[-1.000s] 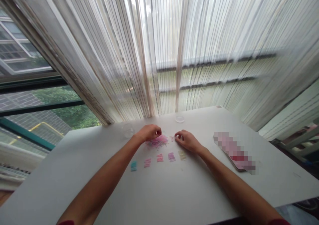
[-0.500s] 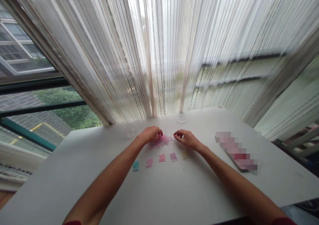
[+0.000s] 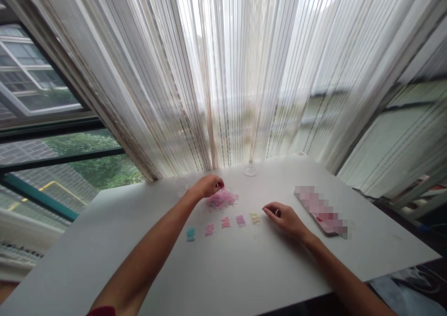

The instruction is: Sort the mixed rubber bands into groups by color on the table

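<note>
My left hand (image 3: 210,185) hovers at the far left side of a loose pile of thin pink and purplish strips (image 3: 223,199). Its fingers are curled into a pinch, and whatever they hold is too small to name. My right hand (image 3: 283,217) is low over the table, just right of a small yellow group of pieces (image 3: 254,218). Thumb and fingertips meet there; I cannot make out anything between them. Leftward from the yellow group run a purple group (image 3: 240,220), a coral group (image 3: 225,222), a pink group (image 3: 209,230) and a teal group (image 3: 190,234).
A white table (image 3: 223,269) carries everything. Behind the pile lies a clear round dish (image 3: 249,170), and another clear round piece (image 3: 182,185) is beyond my left forearm. A pink phone-like object (image 3: 319,211), partly blurred out, lies at right. Striped curtains (image 3: 230,97) hang along the back edge.
My right hand has moved from beside the pile toward the right and nearer to me, stopping by the yellow group. My left hand has lifted slightly away from the pile. The view has shifted slightly.
</note>
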A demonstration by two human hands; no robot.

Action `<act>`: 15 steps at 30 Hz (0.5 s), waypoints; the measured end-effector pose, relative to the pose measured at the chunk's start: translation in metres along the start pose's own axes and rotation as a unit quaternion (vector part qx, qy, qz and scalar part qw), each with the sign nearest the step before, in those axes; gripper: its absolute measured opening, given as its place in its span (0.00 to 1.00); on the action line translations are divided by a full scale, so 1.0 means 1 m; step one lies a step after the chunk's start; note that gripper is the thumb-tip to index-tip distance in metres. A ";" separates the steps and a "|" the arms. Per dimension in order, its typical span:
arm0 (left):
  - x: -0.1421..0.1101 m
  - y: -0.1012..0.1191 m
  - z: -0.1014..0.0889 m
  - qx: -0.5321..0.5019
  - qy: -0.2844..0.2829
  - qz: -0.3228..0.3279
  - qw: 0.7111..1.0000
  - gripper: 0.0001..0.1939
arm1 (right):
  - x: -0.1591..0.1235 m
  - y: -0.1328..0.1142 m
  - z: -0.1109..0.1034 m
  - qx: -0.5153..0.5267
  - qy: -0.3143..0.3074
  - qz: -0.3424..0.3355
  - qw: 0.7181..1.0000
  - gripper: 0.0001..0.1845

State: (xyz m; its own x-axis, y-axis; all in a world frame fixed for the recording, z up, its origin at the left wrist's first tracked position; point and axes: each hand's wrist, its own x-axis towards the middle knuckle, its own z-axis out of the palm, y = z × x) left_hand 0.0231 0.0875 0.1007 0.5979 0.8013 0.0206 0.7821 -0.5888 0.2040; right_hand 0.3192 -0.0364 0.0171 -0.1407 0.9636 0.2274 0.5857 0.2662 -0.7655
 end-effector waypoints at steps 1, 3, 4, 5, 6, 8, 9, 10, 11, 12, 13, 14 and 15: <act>-0.001 -0.001 0.000 -0.001 0.006 0.002 1.000 0.11 | -0.003 -0.001 0.003 0.003 -0.005 -0.007 1.000 0.17; -0.003 -0.002 0.002 -0.001 0.017 0.001 1.000 0.11 | -0.006 -0.002 0.009 0.011 -0.008 -0.021 1.000 0.18; -0.004 -0.002 0.004 0.000 0.020 -0.001 1.000 0.11 | -0.006 -0.003 0.011 0.014 -0.002 -0.025 1.000 0.18; -0.004 -0.002 0.005 0.000 0.023 -0.004 1.000 0.10 | -0.006 -0.003 0.013 0.018 0.006 -0.027 0.999 0.18; -0.005 -0.003 0.007 -0.001 0.024 -0.006 1.000 0.10 | -0.006 -0.003 0.014 0.021 0.018 -0.027 0.999 0.19; -0.006 -0.002 0.011 -0.005 0.026 -0.008 1.000 0.10 | -0.006 -0.002 0.015 0.025 0.044 -0.020 0.999 0.19; -0.007 -0.002 0.013 -0.009 0.028 -0.008 1.000 0.10 | -0.006 -0.002 0.015 0.026 0.054 -0.016 0.998 0.19; -0.008 -0.001 0.014 -0.013 0.032 -0.008 0.999 0.10 | -0.006 -0.002 0.015 0.027 0.062 -0.012 0.998 0.20; -0.009 -0.001 0.014 -0.018 0.036 -0.008 0.999 0.11 | -0.006 -0.001 0.015 0.027 0.066 -0.010 0.997 0.20; -0.009 -0.001 0.015 -0.023 0.041 -0.007 0.999 0.11 | -0.006 -0.002 0.015 0.025 0.069 -0.010 0.997 0.20; -0.010 0.000 0.014 -0.029 0.046 -0.006 0.998 0.11 | -0.006 -0.002 0.015 0.023 0.071 -0.010 0.997 0.21; -0.011 0.000 0.014 -0.034 0.051 -0.006 0.998 0.11 | -0.006 -0.002 0.015 0.021 0.073 -0.010 0.997 0.21; -0.011 0.000 0.013 -0.040 0.057 -0.005 0.998 0.11 | -0.007 -0.003 0.015 0.018 0.074 -0.010 0.997 0.21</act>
State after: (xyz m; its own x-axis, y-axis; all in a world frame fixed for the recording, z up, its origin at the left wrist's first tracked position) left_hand 0.0189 0.0769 0.0882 0.5629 0.8165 0.1281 0.7689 -0.5742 0.2812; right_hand 0.3065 -0.0432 0.0084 -0.0320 0.9443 0.3276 0.5540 0.2896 -0.7805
